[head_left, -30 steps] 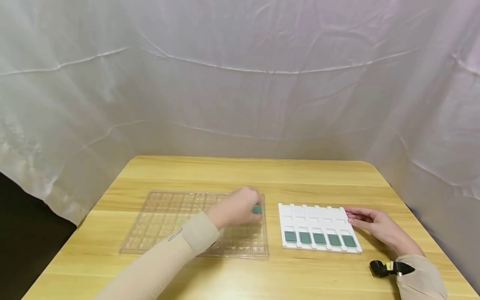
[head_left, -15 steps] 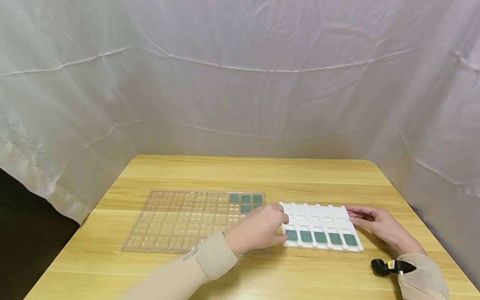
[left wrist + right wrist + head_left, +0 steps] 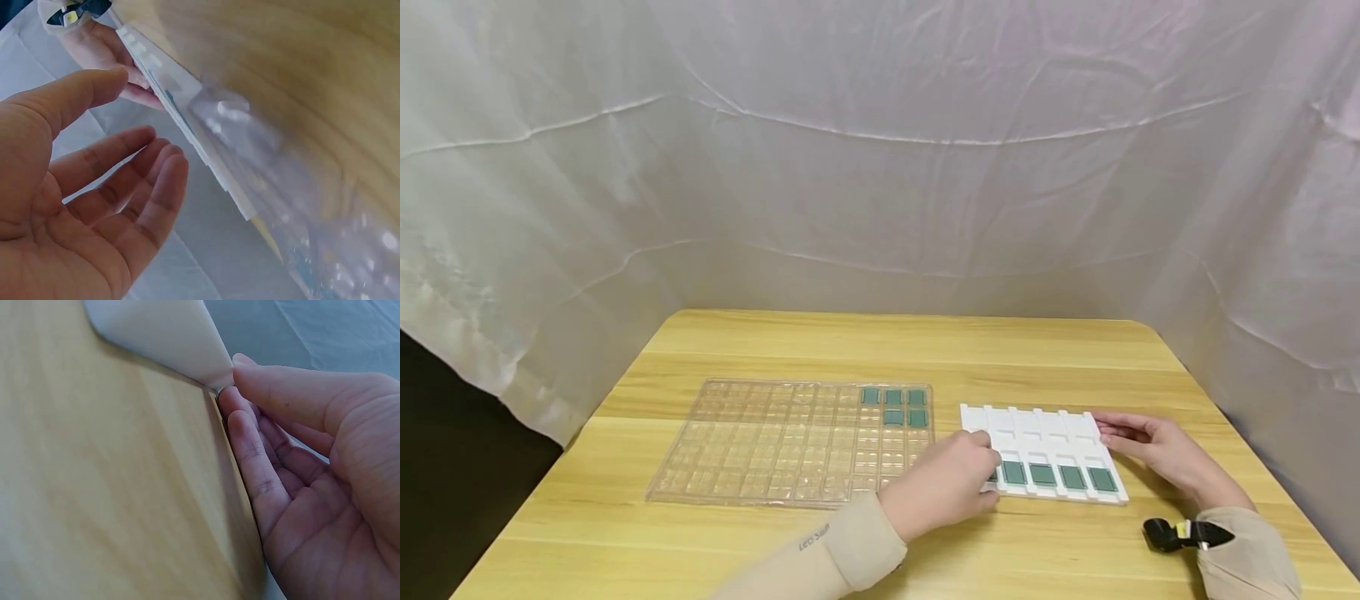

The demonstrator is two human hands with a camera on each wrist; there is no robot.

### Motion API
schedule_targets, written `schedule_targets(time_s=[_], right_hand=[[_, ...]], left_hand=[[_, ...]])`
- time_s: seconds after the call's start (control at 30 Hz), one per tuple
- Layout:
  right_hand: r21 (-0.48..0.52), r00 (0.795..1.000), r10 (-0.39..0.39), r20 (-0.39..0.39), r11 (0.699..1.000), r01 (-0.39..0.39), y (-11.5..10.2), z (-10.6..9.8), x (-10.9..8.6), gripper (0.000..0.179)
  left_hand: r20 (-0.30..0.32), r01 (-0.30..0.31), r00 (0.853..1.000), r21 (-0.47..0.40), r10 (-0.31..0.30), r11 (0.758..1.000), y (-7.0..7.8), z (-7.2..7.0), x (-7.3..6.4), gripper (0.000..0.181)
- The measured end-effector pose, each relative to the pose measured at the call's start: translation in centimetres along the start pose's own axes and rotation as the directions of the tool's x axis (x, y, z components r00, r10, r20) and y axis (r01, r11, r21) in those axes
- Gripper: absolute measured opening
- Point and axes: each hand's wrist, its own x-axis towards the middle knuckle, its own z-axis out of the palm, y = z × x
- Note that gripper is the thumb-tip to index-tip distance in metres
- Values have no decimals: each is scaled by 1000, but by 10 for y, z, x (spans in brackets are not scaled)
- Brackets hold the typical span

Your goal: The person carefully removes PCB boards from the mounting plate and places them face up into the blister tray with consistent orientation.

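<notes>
A white slotted tray point(image 3: 1030, 421) lies on the right of the table, with several green square chips point(image 3: 1042, 474) along its front row. My left hand point(image 3: 943, 483) is at the tray's front left corner, its fingers over the leftmost chip and partly hiding it. In the left wrist view the left hand's thumb and fingers are apart with nothing between them. My right hand point(image 3: 1165, 454) pinches the tray's right edge near the far corner; the right wrist view shows the thumb point(image 3: 275, 387) against that edge.
To the left lies a clear plastic tray point(image 3: 760, 442) with many compartments. Several green chips point(image 3: 893, 397) sit in its far right compartments. A pale cloth curtain point(image 3: 880, 208) hangs behind the wooden table point(image 3: 880, 342).
My left hand has moved right and toward me, from the clear tray's right side to the white tray's front left corner, uncovering chips in the clear tray. The right hand stays put.
</notes>
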Motion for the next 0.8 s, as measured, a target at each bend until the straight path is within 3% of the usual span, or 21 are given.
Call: schedule_targets(time_s=[0.4, 0.8], right_hand=[[30, 1000, 1, 5, 1000, -1, 2, 0, 1, 56], [5, 1000, 1, 5, 1000, -1, 2, -1, 2, 55]], left_hand=[[-46, 35, 998, 80, -31, 996, 6, 13, 2, 10], [28, 135, 990, 45, -137, 990, 7, 8, 6, 5]])
